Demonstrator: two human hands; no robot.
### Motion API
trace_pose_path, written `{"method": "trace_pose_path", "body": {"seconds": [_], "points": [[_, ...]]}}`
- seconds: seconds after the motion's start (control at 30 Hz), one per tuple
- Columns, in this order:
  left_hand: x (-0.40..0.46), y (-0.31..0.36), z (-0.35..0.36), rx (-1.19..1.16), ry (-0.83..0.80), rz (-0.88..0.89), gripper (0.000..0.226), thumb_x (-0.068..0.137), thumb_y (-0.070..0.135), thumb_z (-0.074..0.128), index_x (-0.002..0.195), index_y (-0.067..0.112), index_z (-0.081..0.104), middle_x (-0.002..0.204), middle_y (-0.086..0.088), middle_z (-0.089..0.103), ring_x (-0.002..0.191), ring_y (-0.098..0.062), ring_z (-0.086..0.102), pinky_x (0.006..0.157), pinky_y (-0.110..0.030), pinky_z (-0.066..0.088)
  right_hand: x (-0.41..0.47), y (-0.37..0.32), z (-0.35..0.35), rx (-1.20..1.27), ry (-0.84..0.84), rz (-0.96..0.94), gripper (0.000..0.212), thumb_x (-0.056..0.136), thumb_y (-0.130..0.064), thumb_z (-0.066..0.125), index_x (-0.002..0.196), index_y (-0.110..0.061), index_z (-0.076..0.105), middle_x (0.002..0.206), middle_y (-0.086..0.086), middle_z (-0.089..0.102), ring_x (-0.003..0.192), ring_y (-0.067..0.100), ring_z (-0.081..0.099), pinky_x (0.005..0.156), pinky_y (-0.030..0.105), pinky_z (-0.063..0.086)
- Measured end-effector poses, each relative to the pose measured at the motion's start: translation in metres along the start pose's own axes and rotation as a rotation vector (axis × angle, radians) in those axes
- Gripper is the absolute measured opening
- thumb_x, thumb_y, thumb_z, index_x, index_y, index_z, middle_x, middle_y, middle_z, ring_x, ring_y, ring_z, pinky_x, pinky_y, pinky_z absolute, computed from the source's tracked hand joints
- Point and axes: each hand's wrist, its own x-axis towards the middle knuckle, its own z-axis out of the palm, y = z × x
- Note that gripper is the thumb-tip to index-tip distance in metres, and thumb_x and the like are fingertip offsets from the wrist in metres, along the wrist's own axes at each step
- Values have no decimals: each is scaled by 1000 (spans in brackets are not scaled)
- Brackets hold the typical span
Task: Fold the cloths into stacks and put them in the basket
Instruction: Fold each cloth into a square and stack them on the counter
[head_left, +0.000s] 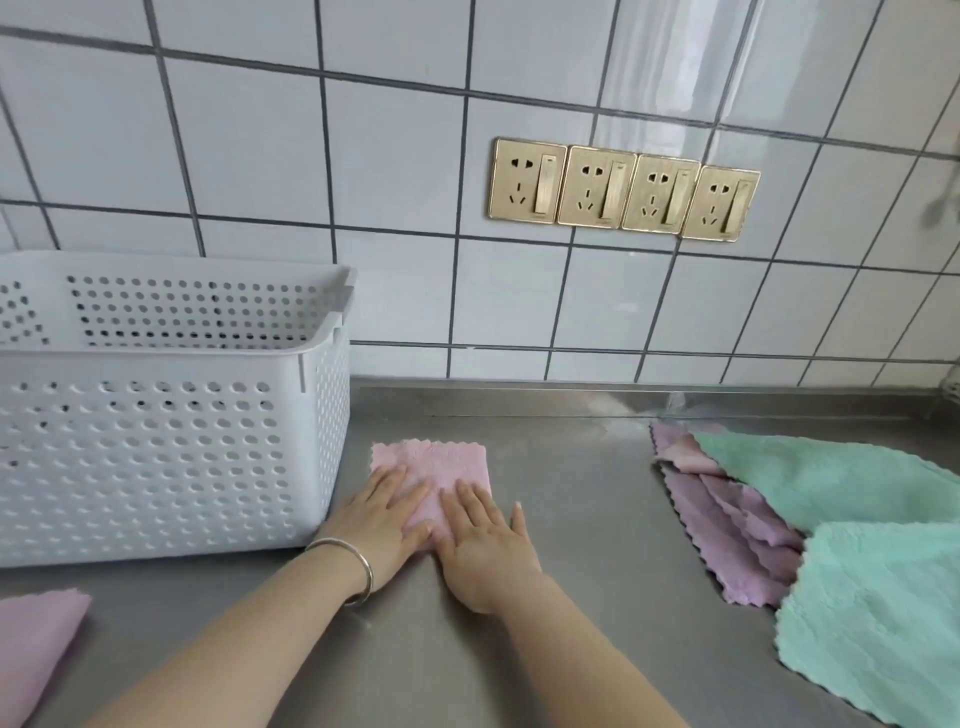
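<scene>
A small folded pink cloth (436, 462) lies on the steel counter just right of the white perforated basket (171, 447). My left hand (382, 519) and my right hand (480, 540) both press flat on its near half, fingers straight and side by side. A silver bangle sits on my left wrist. The basket's inside shows no cloth from this angle. At the right lies a loose pile: purple cloths (737, 535) under two green cloths (821, 478), (878, 613). Another folded purple cloth (36, 644) lies at the bottom left.
The steel counter (571, 493) runs to a tiled wall carrying a row of gold sockets (623, 189). Bare counter lies between the pink cloth and the pile at the right.
</scene>
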Motion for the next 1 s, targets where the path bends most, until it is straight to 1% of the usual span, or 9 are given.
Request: {"method": "trace_pose_path", "body": {"seconds": [0.2, 0.27, 0.37, 0.47, 0.6, 0.73, 0.8, 0.87, 1.0], "points": [[5, -15, -4, 40, -80, -40, 57, 96, 47, 21, 147, 36, -3, 158, 4, -13, 146, -16, -10, 120, -37, 7, 9, -7, -11, 90, -94, -61, 55, 100, -38, 15, 150, -21, -2, 158, -1, -11, 144, 13, -14, 115, 51, -8], [-3, -4, -17, 92, -133, -56, 59, 96, 45, 23, 148, 34, -3, 158, 2, -10, 146, -18, -9, 119, -37, 8, -6, 3, -29, 201, -142, -101, 53, 100, -34, 23, 149, -19, 9, 159, 2, 2, 146, 18, -2, 116, 53, -1], [-17, 39, -39, 104, -33, 11, 57, 94, 44, 25, 147, 28, 9, 157, 2, 5, 145, -20, 2, 118, -31, 7, -54, 49, -49, 306, 65, 2, 49, 96, -32, 39, 143, -24, 32, 152, 4, 31, 140, 24, 26, 115, 40, 20], [-33, 87, -45, 50, 67, 132, 60, 92, 51, 24, 147, 28, 14, 156, 3, 9, 144, -18, 7, 116, -28, 6, -105, 117, -54, 108, 223, 117, 46, 89, -14, 45, 133, -25, 48, 138, -1, 48, 130, 20, 38, 103, 31, 32], [-49, 142, -23, 5, 45, 283, 79, 74, 69, 15, 145, 36, 17, 156, 9, 10, 146, -13, 5, 118, -30, 8, -151, 184, -64, -410, 296, 131, 37, 58, -36, 78, 93, -27, 70, 98, -6, 69, 101, 14, 61, 87, 27, 45], [-61, 185, -9, -161, 56, 323, 103, 45, 66, 2, 136, 35, 38, 146, 12, 34, 140, -9, 23, 112, -23, 16, -171, 217, -65, -731, 55, 168, 35, 90, -15, 46, 125, -15, 53, 133, 3, 49, 130, 25, 33, 114, 40, 18], [-65, 203, -10, -243, 28, 319, 101, 45, 67, 6, 131, 34, 45, 141, 14, 40, 134, -9, 32, 108, -20, 21, -178, 222, -71, -762, 136, 180, 26, 86, -16, 53, 110, -14, 63, 115, 5, 60, 118, 27, 44, 108, 37, 28], [-71, 223, -17, -322, 28, 333, 92, 51, 72, 20, 130, 34, 45, 139, 14, 43, 129, -7, 38, 104, -19, 26, -187, 217, -77, -658, 228, 123, 15, 59, -26, 77, 72, -23, 70, 76, -3, 66, 84, 20, 59, 81, 28, 49], [-85, 278, -30, -523, 30, 398, 57, 79, 44, 63, 132, 31, 43, 123, 21, 45, 117, -3, 45, 91, -14, 33, -201, 212, -80, -606, 503, -80, 19, 48, -29, 75, 52, -24, 58, 53, -7, 56, 56, 16, 55, 60, 25, 43]]}}
